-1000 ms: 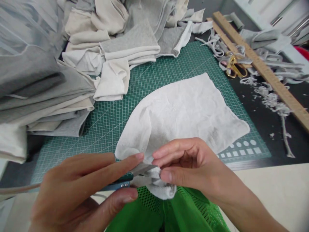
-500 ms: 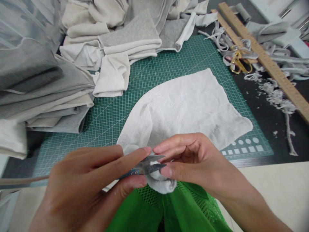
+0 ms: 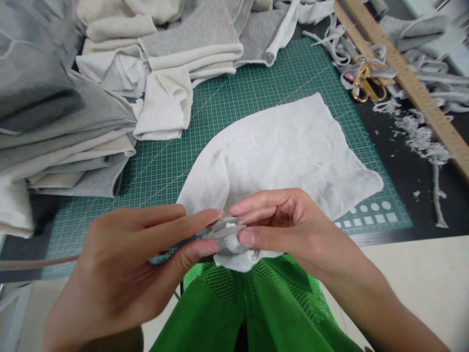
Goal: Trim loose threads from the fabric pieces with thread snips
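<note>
My left hand [image 3: 135,264] is closed around a pair of blue-handled thread snips [image 3: 223,230], its pointed metal blades aimed to the right. A white fabric piece [image 3: 278,151] with a curved left edge lies spread toward the far side, and its near end is bunched up between my hands. My right hand [image 3: 282,220] pinches that bunched edge between thumb and fingers. The blade tips reach the fabric right beside my right thumb and fingertips. Part of the snips' handle is hidden by my left fingers.
A green cutting mat [image 3: 154,171] covers the dark table. Folded grey and cream fabric stacks [image 3: 84,122] fill the left and back. At right lie gold-handled scissors [image 3: 366,85], a wooden ruler [image 3: 414,88], and fabric scraps [image 3: 421,137]. Green clothing [image 3: 220,303] shows below my hands.
The snips' blades have come closer together. Both hands and the bunched fabric edge appear slightly higher in view, while the table things have shifted slightly up with the camera.
</note>
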Demonstrator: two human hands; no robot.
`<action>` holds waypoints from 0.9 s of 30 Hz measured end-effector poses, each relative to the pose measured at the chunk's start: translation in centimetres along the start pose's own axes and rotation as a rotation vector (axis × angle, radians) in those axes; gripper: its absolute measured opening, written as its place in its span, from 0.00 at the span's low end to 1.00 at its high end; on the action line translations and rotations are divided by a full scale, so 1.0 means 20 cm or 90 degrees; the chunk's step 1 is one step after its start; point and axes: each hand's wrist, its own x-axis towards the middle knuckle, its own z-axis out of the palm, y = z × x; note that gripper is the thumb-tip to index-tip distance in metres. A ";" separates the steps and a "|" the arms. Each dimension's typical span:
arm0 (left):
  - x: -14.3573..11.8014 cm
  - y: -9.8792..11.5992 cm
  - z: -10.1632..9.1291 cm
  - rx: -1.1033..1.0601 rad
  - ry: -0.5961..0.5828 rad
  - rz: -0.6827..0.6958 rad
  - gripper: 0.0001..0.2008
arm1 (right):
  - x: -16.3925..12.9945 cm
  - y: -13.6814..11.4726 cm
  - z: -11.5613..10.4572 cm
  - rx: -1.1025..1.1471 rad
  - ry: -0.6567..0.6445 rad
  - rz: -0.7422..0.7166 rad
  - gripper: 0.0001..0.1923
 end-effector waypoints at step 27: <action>0.07 -0.10 0.19 -0.203 0.076 -0.191 0.09 | 0.08 0.03 -0.06 0.017 0.126 -0.020 0.16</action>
